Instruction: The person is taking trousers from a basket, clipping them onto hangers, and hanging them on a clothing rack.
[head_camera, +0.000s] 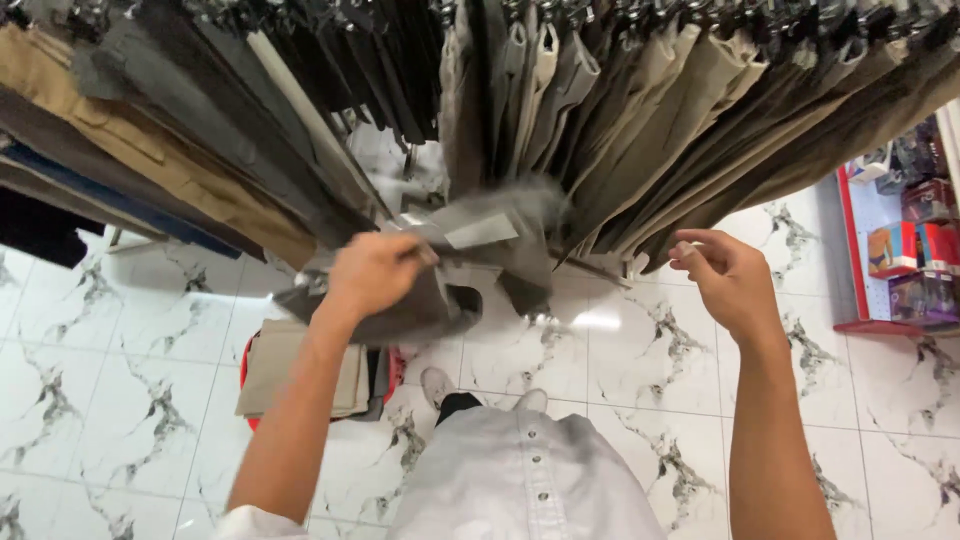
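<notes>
— While the rack of trousers (620, 110) hangs above both hands, what lies under the left one?
— A stack of folded trousers (300, 375) on the floor, below the left forearm.
— And the grey trousers (440, 290)?
— Blurred, long axis running left to right, one end dipping toward the left.
— Left hand (375, 270)?
— Closed round them, fingers curled over the top.
— Right hand (730, 275)?
— Apart from them, holding nothing, fingers loosely bent, thumb and forefinger nearly meeting.
</notes>
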